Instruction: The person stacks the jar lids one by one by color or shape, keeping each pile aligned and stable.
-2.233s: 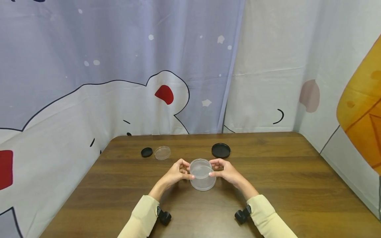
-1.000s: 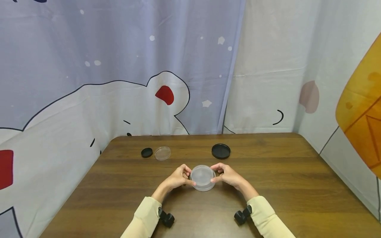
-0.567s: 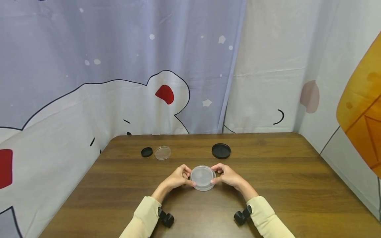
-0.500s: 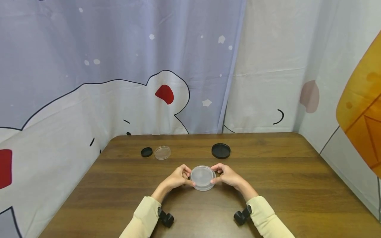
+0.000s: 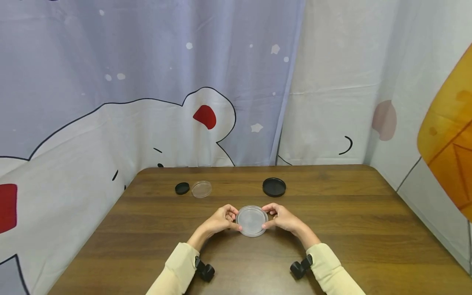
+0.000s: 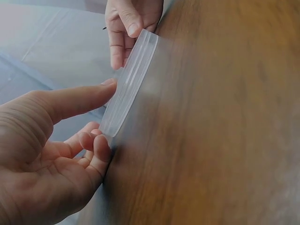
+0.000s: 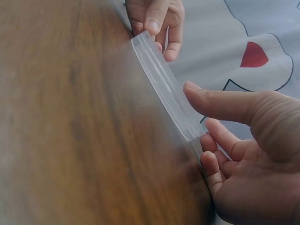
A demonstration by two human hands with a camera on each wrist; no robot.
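A clear round petri dish [image 5: 252, 221], its upper half seated in the wider lower one, lies flat on the wooden table in front of me. My left hand [image 5: 218, 220] pinches its left rim, thumb at the near side and fingers curled at the far side. The right hand [image 5: 285, 218] pinches the opposite rim in the same way. Seen edge-on in the left wrist view, the dish [image 6: 129, 84] shows stacked rims between both hands. In the right wrist view, the right thumb lies along the upper edge of the dish [image 7: 164, 86].
Towards the back left lie a small black round lid [image 5: 182, 188] and a clear shallow dish [image 5: 201, 189]. A larger black round lid [image 5: 274, 187] lies behind my right hand. The brown table [image 5: 332, 229] ends at a printed curtain [image 5: 155, 135].
Both hands have lowered the upper clear half towards me onto the wider lower half. It has since settled further down, and the two outlines now line up. The other items have not moved.
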